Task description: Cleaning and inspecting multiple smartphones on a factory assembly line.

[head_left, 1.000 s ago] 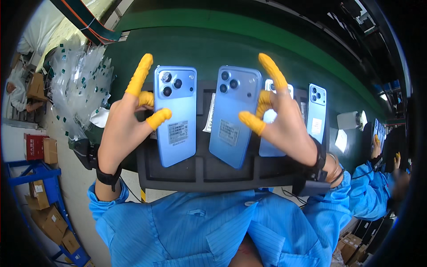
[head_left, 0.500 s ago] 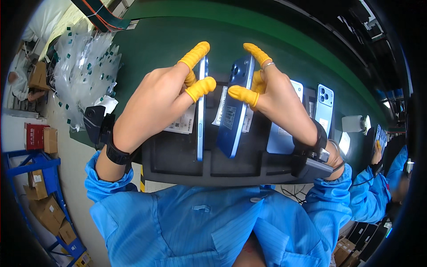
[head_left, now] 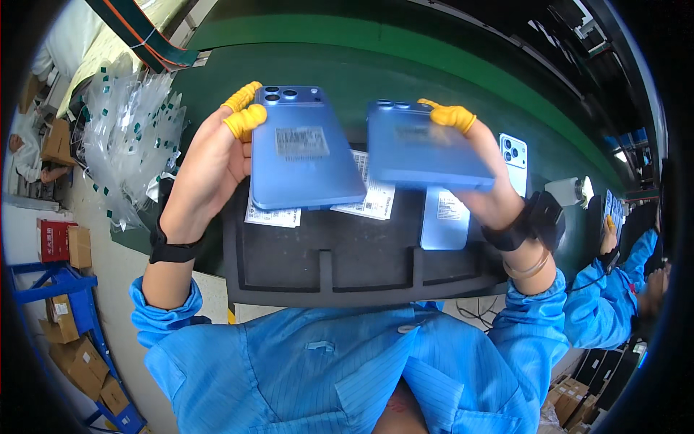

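My left hand [head_left: 206, 166], with yellow finger cots on its thumb and finger, grips a blue smartphone [head_left: 303, 177] by its left edge. The back is turned up, showing a camera block at the far end and a printed label. In my right hand [head_left: 488, 163] a second blue smartphone [head_left: 423, 158] is held by its right side, tilted and blurred, also back up with a label. Both phones are raised over a black compartment tray [head_left: 369, 282]. Printed paper slips [head_left: 379, 200] lie partly hidden under them. Another blue phone [head_left: 444, 233] rests in the tray near my right wrist.
Further right a light blue phone [head_left: 515, 155] lies on the green bench [head_left: 224, 65], near a translucent container [head_left: 564, 192]. Clear plastic bags with green tabs [head_left: 130, 137] are heaped at left. A co-worker in blue [head_left: 600, 311] sits at right; cartons [head_left: 79, 354] fill a blue rack.
Both phones have turned from edge-on to backs facing up, and the gap between them is still small. My left hand has shifted left; my right hand has moved right and lower.
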{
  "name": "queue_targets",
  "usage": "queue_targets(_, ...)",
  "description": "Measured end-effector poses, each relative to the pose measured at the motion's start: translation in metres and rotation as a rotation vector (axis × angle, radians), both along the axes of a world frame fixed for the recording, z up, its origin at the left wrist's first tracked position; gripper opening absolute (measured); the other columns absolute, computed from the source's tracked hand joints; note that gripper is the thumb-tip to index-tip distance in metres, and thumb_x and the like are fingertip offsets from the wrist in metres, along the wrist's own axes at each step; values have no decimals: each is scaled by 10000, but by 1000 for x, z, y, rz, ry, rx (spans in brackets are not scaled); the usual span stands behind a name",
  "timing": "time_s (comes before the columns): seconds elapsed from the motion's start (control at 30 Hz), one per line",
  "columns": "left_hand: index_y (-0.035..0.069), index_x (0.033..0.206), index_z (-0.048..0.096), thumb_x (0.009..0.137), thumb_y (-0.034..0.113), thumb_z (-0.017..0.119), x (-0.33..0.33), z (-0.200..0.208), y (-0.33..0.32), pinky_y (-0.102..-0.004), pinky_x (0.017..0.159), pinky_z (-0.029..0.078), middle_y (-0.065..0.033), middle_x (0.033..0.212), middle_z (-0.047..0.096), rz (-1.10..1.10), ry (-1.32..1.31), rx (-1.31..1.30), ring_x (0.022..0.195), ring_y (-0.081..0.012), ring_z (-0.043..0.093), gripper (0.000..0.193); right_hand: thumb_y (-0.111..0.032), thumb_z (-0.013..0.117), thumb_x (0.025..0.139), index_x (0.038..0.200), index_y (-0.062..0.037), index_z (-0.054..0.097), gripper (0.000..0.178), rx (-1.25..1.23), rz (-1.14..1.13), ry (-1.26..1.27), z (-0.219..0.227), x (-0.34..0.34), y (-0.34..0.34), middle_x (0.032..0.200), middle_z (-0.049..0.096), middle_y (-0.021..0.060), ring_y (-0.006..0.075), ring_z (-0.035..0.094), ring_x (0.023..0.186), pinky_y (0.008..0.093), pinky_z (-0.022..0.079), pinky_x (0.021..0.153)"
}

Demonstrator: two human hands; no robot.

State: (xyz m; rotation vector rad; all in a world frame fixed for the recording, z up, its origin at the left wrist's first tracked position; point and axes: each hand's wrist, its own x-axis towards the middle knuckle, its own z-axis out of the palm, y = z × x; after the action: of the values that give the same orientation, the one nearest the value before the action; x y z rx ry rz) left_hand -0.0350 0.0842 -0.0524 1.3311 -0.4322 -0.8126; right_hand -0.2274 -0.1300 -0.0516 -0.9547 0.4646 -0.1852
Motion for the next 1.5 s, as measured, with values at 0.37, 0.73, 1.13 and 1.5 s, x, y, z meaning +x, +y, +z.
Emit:
queue_targets(0.37,45,1068,542,939,193,477,6,-12,5,-303,711,568,-75,951,621,-183,596,-315,793,-152,630,207,-261,488,897,979,-36,572,253,259,-68,-129,3,1,3,880,615,87,182,598,776,302,495,706)
queue_targets(0.73,-7,1378,325,800,186,490,-1,21,10,-321,747,559,-189,1105,593,-296,566,-413,862,-243,662,631,-149,514,779,1339,11,383,597,215,4,-222,45,0,26,892,614,96,121,575,622,237,468,549)
queue_targets(1.13,93,1396,337,871,118,554,-22,29,28,-316,555,447,-101,641,562,-250,-1015,818,562,-194,563,568,-257,578,863,1283,17,453,517,-1576,324,275,13,1,19,642,581,206,331,586,530,390,476,519)
queue_targets(1.5,-35,1282,438,764,334,673,-58,23,-58,-400,1066,279,-239,1323,417,-497,-1669,325,1318,-359,284,678,-452,711,739,1320,-76,442,743,-1842,-140,445,-7,-117,-129,1293,477,216,377,390,1253,421,321,1030)
